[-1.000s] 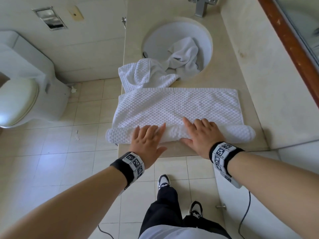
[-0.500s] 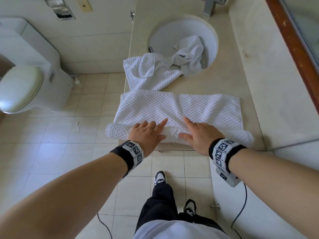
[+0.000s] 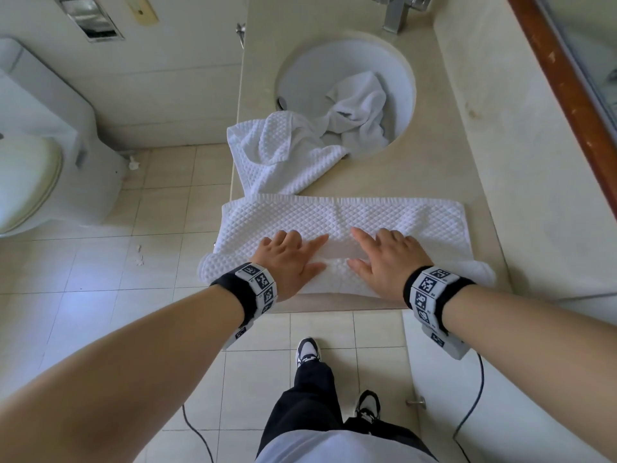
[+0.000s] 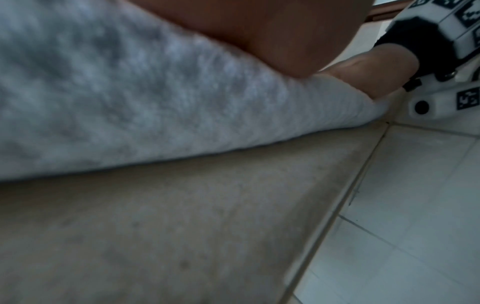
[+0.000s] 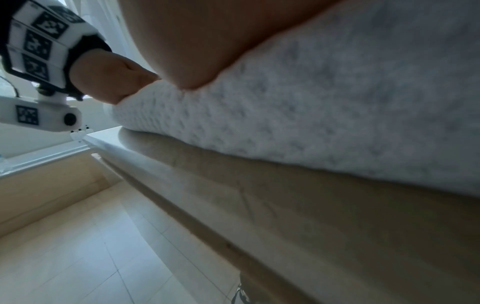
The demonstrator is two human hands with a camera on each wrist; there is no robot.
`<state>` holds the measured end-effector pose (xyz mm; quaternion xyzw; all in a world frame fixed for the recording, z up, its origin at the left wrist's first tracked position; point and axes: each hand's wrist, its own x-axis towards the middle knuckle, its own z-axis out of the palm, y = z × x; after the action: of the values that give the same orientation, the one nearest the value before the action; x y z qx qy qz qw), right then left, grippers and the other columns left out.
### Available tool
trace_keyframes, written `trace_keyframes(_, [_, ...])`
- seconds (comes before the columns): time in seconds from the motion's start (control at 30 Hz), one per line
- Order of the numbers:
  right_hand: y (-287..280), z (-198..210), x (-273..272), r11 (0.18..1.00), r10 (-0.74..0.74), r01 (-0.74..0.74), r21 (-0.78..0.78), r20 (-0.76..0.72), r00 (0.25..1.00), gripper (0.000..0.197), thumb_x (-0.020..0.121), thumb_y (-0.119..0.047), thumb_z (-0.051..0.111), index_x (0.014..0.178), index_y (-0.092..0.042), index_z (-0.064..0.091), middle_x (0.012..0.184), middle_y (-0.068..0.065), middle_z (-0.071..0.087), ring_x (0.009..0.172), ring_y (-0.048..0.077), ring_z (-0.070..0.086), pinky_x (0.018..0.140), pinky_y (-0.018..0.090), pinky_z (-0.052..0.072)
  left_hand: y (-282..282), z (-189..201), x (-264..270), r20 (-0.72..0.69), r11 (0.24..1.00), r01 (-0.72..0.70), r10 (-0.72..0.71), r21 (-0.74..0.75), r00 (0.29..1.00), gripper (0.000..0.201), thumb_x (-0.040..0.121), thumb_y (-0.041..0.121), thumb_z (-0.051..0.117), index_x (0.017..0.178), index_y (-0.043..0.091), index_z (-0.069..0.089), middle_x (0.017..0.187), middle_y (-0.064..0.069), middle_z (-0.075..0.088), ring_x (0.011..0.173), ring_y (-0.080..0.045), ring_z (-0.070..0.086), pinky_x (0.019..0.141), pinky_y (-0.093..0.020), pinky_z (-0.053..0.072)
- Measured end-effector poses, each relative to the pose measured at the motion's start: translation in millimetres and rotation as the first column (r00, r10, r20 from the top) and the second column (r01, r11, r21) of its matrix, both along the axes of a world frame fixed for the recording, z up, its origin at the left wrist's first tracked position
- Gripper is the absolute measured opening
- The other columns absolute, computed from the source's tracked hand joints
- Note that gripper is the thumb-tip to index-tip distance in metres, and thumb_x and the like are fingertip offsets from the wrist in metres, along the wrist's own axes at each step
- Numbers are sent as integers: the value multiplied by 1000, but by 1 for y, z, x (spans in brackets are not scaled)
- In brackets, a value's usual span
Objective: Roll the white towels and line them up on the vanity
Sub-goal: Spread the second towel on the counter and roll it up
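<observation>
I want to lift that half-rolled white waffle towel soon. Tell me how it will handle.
The half-rolled white waffle-weave towel looks soft, so probably floppy and sagging if lifted. Only the left hand and right hand pressing flat hold the roll; released, it may loosen. The textured weave likely grips the beige stone vanity.

Wrist views blur the towel (image 4: 130, 92) — fingertips hidden behind each palm

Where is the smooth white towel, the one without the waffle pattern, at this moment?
In the head view, the smooth white towel lies crumpled inside the round sink, below the faucet; a crumpled waffle towel lies beside it on the left.
</observation>
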<state>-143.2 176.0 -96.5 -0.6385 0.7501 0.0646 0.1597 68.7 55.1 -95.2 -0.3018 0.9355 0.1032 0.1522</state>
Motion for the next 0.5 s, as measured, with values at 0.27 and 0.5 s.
trace_keyframes(0.27, [4,5,4,991,-20,15,-130,-35,999,65,94,-60,20,137,-18,45,111,3,57,98,24,52,82,40,43,-14,-4,-8,16,999,-29,29,39,999,66,92,69,10,153,43,11,118,4,41,112,-19,42,97,-41,36])
trace_keyframes(0.5, [48,-4,22,973,35,-55,-225,-91,995,75,94,-61,35,149,-10,39,109,5,51,93,25,47,84,41,41,-19,-4,-11,58,996,-52,48,69,997,63,93,69,10,152,47,10,115,4,39,113,-20,42,98,-41,35])
